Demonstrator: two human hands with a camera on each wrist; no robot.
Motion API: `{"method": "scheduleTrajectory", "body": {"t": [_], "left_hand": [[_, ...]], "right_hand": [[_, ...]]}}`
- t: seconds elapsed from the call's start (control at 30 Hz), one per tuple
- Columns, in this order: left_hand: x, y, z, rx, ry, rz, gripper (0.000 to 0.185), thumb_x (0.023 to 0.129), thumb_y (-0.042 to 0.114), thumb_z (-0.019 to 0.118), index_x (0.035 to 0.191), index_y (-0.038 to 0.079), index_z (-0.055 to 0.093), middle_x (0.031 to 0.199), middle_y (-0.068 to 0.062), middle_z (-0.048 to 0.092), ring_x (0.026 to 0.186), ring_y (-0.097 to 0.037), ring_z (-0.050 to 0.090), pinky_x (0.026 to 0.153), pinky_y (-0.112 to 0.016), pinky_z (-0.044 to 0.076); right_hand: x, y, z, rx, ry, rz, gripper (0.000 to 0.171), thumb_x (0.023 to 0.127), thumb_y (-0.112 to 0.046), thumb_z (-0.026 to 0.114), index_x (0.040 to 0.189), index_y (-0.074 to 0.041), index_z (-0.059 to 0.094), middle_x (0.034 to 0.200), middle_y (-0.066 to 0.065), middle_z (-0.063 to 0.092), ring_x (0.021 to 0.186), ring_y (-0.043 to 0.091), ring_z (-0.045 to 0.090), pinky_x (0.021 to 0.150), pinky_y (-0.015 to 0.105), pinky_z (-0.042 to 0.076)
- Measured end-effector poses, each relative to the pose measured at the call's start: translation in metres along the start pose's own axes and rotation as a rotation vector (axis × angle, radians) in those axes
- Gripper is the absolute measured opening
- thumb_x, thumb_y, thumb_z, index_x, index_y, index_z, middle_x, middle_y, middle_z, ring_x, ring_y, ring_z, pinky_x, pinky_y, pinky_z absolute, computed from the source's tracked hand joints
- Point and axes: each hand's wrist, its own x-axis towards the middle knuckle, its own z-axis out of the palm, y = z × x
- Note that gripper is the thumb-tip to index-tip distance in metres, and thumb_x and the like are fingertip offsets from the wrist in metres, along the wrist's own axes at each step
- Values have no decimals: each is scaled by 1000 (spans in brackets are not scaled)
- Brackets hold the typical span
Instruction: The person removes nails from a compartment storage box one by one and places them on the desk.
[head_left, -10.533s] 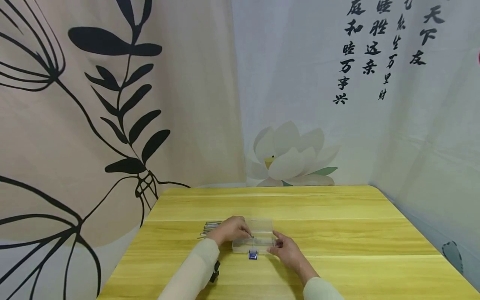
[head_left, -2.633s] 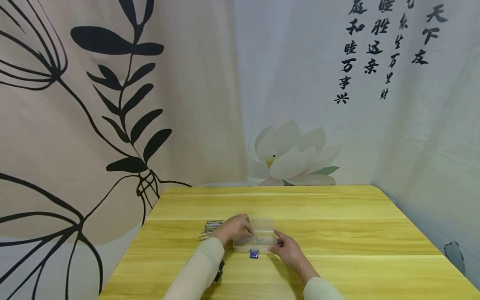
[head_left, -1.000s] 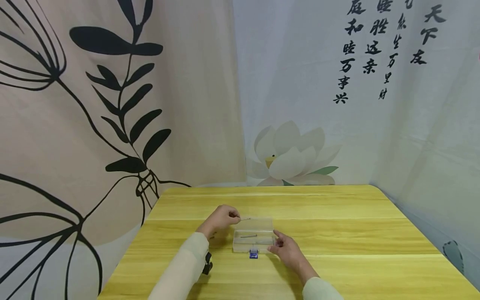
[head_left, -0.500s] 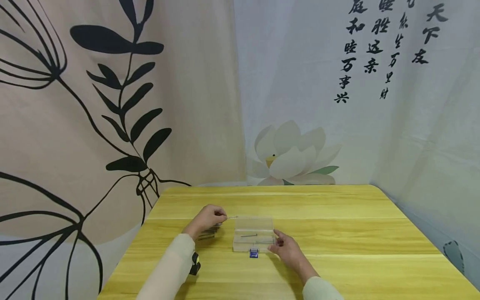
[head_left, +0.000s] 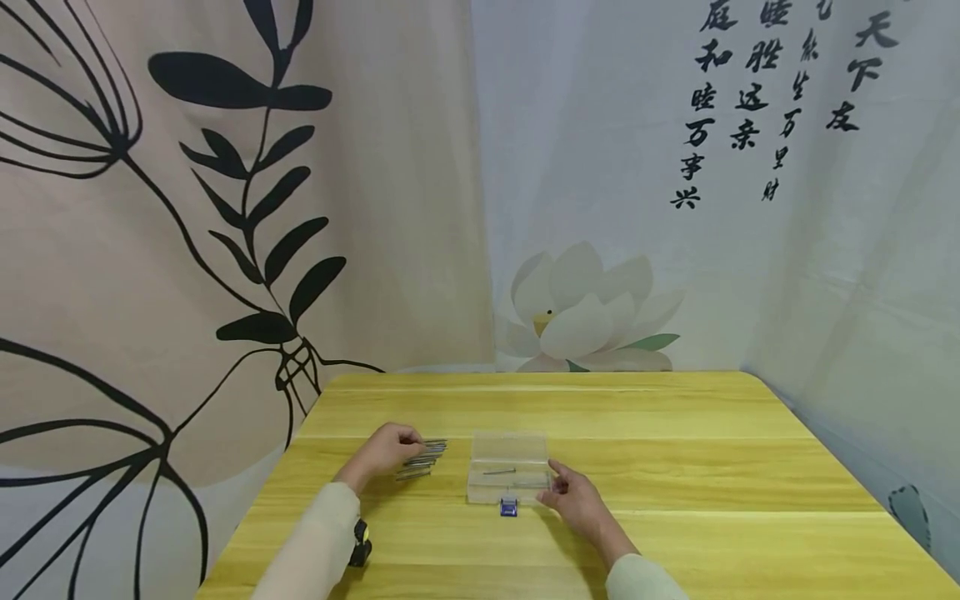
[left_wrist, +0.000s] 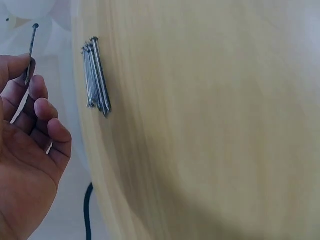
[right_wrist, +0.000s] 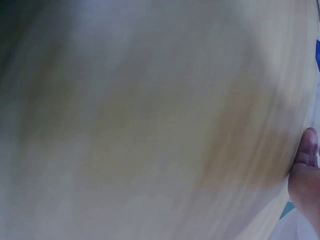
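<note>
- my left hand point(head_left: 386, 448) sits at the near end of the pile of nails point(head_left: 422, 457) on the yellow table point(head_left: 675, 467), left of the clear box point(head_left: 508, 478)
- left wrist view: left fingers curled, one nail point(left_wrist: 30, 52) pinched at the fingertips, its head pointing away from the palm; the pile point(left_wrist: 96, 76) lies on the wood just beside, not touching the hand
- my right hand point(head_left: 576, 500) lies against the box's right near corner, fingers relaxed and fairly straight, gripping nothing
- right wrist view is mostly blurred tabletop, only a fingertip point(right_wrist: 308, 145) at the edge
- box is open, lid back flat, blue latch point(head_left: 507, 506) on its near side; a couple of nails point(head_left: 498, 472) lie inside
- around: leaf-print curtain point(head_left: 225, 208) left, lotus and calligraphy cloth point(head_left: 592, 317) behind; nothing lies between the pile and the box
- a dark wrist strap point(head_left: 362, 552) shows under my left sleeve
- vs 0.5 s ago: left hand has dropped back from near the box's far left corner onto the pile; a second ago it held a nail over that corner
- right hand and box unchanged across the earlier frames
</note>
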Motion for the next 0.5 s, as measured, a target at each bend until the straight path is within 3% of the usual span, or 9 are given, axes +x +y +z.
{"method": "scheduleTrajectory", "body": {"t": [0.23, 0.5], "left_hand": [[-13, -13, -6, -1, -10, -40, 16, 98, 13, 64, 100, 1, 74, 94, -4, 66, 76, -20, 53, 65, -34, 45], [-23, -22, -5, 40, -59, -19, 13, 97, 10, 64, 98, 1, 74, 85, -4, 66, 73, -20, 55, 64, -34, 47]], "right_hand": [[-1, 0, 0, -2, 6, -3, 67, 92, -12, 72, 146, 8, 39, 115, 16, 54, 104, 28, 54, 86, 43, 50], [1, 1, 0, -9, 7, -3, 67, 92, -13, 72, 147, 8, 39, 117, 16, 55, 105, 28, 54, 87, 44, 50]]}}
